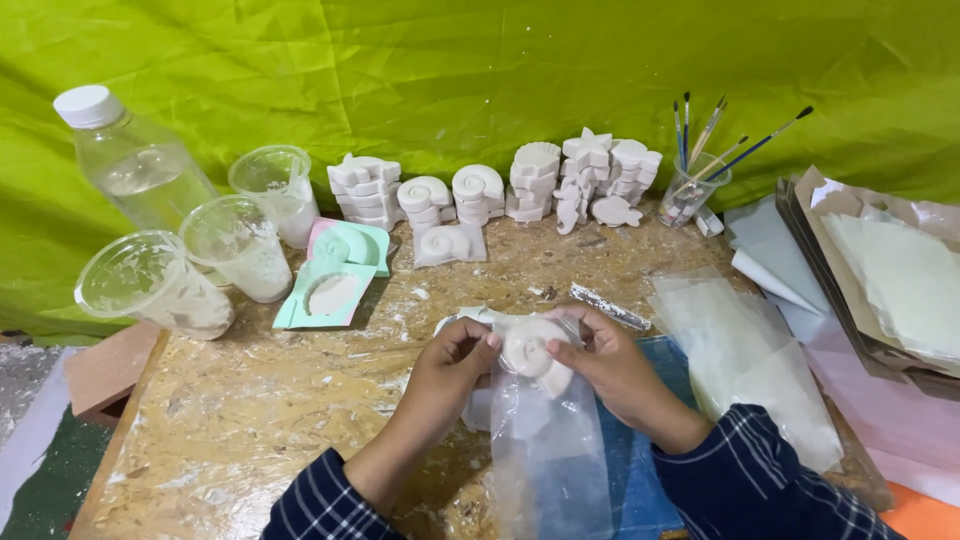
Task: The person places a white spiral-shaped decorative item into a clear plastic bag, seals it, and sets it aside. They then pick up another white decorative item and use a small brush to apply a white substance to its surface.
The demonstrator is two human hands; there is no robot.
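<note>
white plaster, cast as a spiral shell [532,347], sat between both hands above the chipboard table [230,420]. the left hand [450,365] was curled, its thumb and fingertips pinched on the shell's left edge and on the mouth of a clear plastic bag [550,450]. the right hand [610,365] was likewise curled, fingers closed on the shell's right side (how much of the bag it gripped could not be told). the bag hung down from the shell toward the person, between two dark checked sleeves [750,480].

just right of the right hand lay a stack of clear bags [745,350], and beyond it a pile of paper sheets [900,270]. to the left of the hands, well apart, a pale green mould [330,290] lay filled with white plaster. three clear plastic cups [240,245] and a capped bottle [130,150] stood at the far left corner. along the back edge, against green cloth [450,70], stood stacks of white shell casts [480,190], with a cup of paintbrushes [692,185] beside them.
</note>
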